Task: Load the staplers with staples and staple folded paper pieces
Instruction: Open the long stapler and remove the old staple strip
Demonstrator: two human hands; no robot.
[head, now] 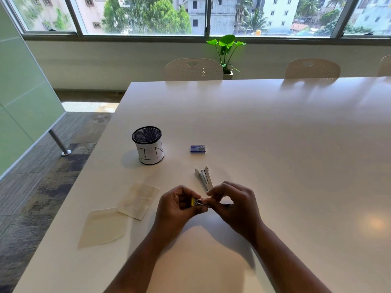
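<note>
Both hands meet above the near table [275, 144]: left hand [177, 206] and right hand [234, 206] pinch a small yellow-and-metal stapler [196, 202]. A white stapler [204, 177] lies open just beyond.

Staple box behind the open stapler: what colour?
Blue, with a pale label on top: staple box, head view.

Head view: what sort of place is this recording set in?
Probably an office meeting room: a long white table with matching chairs along its far side, a wide window onto city buildings, a glass partition, and carpet tiles.
</note>
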